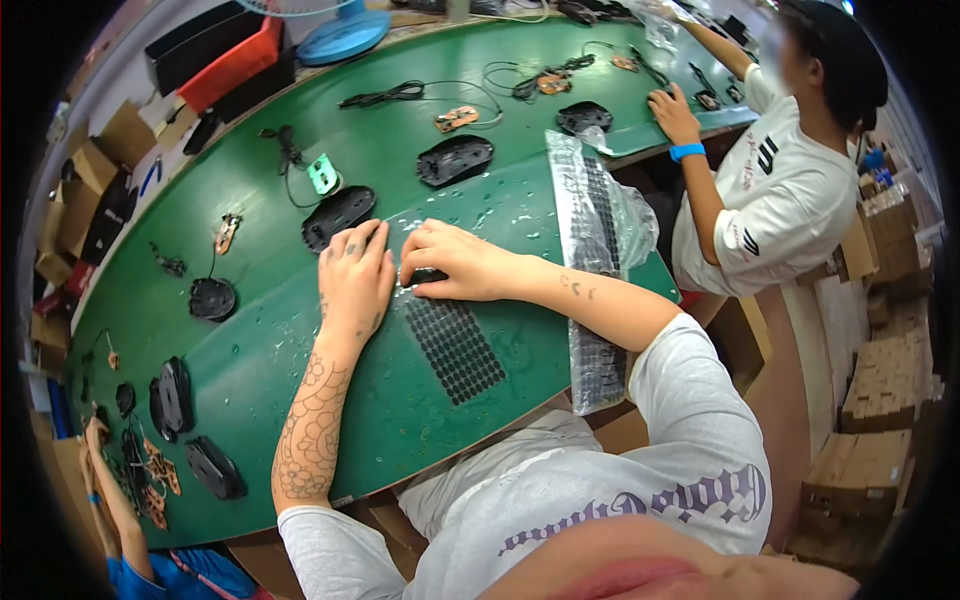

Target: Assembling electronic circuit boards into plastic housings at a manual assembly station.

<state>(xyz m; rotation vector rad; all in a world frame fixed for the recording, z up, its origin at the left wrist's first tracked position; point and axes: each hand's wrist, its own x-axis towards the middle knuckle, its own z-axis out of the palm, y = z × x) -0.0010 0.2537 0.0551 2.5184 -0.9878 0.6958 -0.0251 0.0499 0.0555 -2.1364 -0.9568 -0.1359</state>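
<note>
My left hand (350, 275) rests on the green table with its fingers bent and close together. Whatever lies under its fingertips is hidden. Just beside it, my right hand (455, 262) curls over a small black piece (428, 276), pinched between thumb and fingers. Below the right hand lies a sheet of round black stickers (455, 350), flat on the table. Beyond my left fingers sits a black computer-mouse shell (340, 215), with a green circuit board (323, 174) on a cable next to it.
Under my right forearm lies a plastic-wrapped stack (590, 270) of black-dotted sheets. More mouse shells (455, 160) and cabled circuit boards (457, 119) line the far side. Assembled-looking black mice (172, 398) stand left. A co-worker (770, 170) sits right; another person's arms (115, 490) reach in lower left.
</note>
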